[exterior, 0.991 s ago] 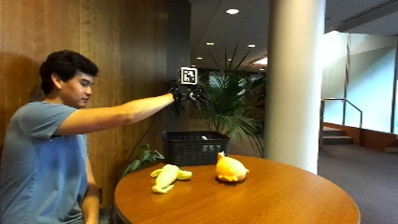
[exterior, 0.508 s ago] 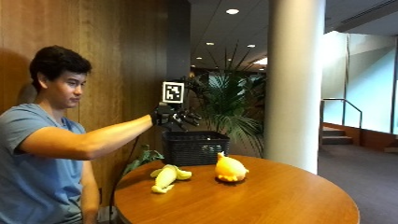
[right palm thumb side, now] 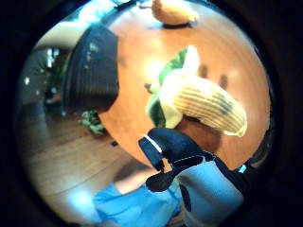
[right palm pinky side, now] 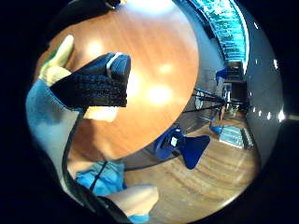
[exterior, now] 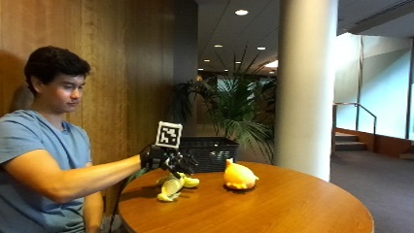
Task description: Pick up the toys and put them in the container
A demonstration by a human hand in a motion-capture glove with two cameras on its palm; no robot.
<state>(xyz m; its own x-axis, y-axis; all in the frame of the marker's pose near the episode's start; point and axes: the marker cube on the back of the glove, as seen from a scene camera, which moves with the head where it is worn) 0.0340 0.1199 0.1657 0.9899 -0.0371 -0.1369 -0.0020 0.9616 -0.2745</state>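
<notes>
Toys, two of them, lie on a round wooden table (exterior: pixel 278 204): a pale yellow-and-green plush toy (exterior: pixel 171 185) near the person's edge and an orange plush toy (exterior: pixel 239 176) just beside it, further toward the middle, the two apart. Behind the table's far edge stands a dark slatted container (exterior: pixel 208 153), off the tabletop, with a potted palm (exterior: pixel 242 111) behind it and a white column (exterior: pixel 307 87) to one side. A wood-panelled wall (exterior: pixel 123 73) runs behind the seated person.

Over the yellow-and-green toy hangs the gloved right hand (exterior: pixel 169 161), fingers spread and slightly bent, gripping nothing; a gap shows between it and the toy. In the thumb side palm view the toy fills the middle with the glove's thumb beside it, not touching, and the container sits past the table rim.

Most of the tabletop past the orange toy is bare, glossy wood with ceiling lights mirrored in it. Below the rim the little finger side palm view shows wooden flooring and a blue chair (right palm pinky side: pixel 180 147) standing apart from the table.
</notes>
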